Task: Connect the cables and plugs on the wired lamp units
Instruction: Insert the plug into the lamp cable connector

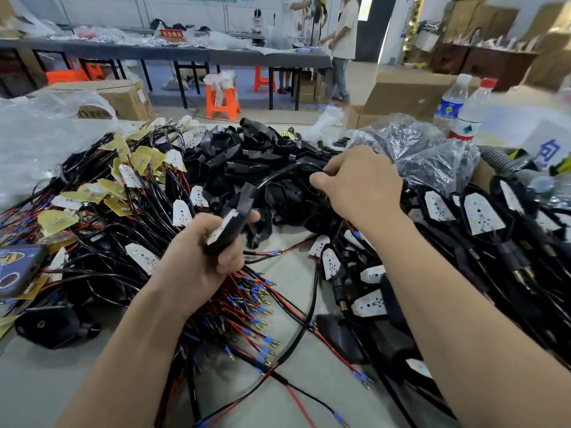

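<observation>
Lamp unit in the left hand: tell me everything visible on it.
The lamp unit is a black housing, plastic by the look, with a white board set in its face. The board is blurred, so no detail on it can be read. The unit is held tilted, narrow neck up and to the right, above the wire piles. The left hand grips its lower end. A black cable leaves the neck and arcs to the right hand, which pinches it.

black housings (pixel 265 168), orange stools (pixel 223 101).
</observation>
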Demonstrator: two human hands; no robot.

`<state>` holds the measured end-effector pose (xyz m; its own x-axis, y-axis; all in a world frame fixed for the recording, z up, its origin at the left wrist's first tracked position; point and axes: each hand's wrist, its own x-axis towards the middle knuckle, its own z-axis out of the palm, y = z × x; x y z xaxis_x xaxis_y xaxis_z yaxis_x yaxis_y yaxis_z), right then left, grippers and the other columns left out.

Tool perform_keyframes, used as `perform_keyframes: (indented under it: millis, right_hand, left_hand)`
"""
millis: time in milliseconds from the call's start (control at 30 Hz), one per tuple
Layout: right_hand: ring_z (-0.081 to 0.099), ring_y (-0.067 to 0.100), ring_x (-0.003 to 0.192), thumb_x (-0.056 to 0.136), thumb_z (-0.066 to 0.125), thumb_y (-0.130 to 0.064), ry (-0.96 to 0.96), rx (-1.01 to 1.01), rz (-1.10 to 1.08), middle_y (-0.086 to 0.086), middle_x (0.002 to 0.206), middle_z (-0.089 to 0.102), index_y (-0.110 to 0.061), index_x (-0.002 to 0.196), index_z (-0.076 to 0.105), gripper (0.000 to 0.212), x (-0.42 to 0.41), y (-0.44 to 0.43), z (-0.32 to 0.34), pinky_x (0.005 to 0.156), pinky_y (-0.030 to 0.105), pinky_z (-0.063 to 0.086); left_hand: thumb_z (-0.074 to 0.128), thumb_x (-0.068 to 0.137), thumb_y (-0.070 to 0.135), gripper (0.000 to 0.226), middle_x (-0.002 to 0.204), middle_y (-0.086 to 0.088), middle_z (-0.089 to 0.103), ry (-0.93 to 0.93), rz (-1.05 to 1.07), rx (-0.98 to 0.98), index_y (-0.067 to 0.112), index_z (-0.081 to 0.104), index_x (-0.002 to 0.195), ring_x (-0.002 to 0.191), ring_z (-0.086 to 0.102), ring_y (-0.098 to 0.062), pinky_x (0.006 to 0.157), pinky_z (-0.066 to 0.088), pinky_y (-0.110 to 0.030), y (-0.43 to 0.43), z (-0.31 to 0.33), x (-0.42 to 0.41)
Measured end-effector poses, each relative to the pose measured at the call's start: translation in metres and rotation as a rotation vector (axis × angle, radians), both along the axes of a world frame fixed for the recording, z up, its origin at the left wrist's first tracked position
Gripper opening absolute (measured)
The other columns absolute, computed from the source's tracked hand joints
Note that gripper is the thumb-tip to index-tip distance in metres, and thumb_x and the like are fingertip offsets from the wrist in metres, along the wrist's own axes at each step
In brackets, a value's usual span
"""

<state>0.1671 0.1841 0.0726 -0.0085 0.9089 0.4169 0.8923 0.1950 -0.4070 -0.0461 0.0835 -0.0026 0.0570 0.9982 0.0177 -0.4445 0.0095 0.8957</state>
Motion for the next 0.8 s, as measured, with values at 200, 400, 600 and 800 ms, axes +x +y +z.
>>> perform_keyframes:
  millis: [200,400,600,800]
  right_hand:
    - [0.074,0.020,0.075,0.089,0.059,-0.008,0.815,-0.198,0.203,0.001,0.078,0.077,-0.019,0.094,0.077,0.022,0.005,0.011,-0.009,0.081,0.039,0.061]
    - [0.072,0.021,0.070,0.097,0.055,0.005,1.575,-0.457,0.420,0.017,0.083,0.073,0.001,0.102,0.069,0.016,0.003,0.013,0.000,0.076,0.033,0.064]
    - [0.060,0.015,0.051,0.092,0.049,0.020,1.523,-0.438,0.383,0.016,0.076,0.069,-0.004,0.095,0.066,0.029,-0.009,-0.006,-0.013,0.047,0.017,0.047]
    - [0.051,0.013,0.042,0.091,0.046,0.020,1.562,-0.632,0.375,0.013,0.065,0.068,-0.004,0.098,0.058,0.028,-0.031,-0.040,-0.035,0.036,0.017,0.032]
  left_hand:
    - [0.056,0.092,0.031,0.037,0.057,-0.007,0.053,0.403,-0.119,0.092,0.003,0.063,0.069,0.050,0.042,-0.014,0.052,0.035,-0.024,-0.001,-0.004,0.005]
    - [0.072,0.096,0.024,0.019,0.069,-0.024,0.068,0.765,-0.200,0.053,0.012,0.078,0.083,0.057,0.062,-0.022,0.053,0.052,-0.028,-0.003,-0.013,0.031]
    - [0.056,0.091,0.065,0.058,0.069,-0.002,0.076,0.834,-0.222,-0.003,0.015,0.079,0.077,0.060,0.072,-0.019,0.061,0.057,-0.025,-0.007,-0.012,0.047]
    - [0.058,0.106,0.031,0.026,0.096,-0.008,0.080,0.416,0.321,-0.081,0.018,0.080,0.104,0.087,0.076,-0.018,0.071,0.064,-0.029,0.002,-0.013,0.046]
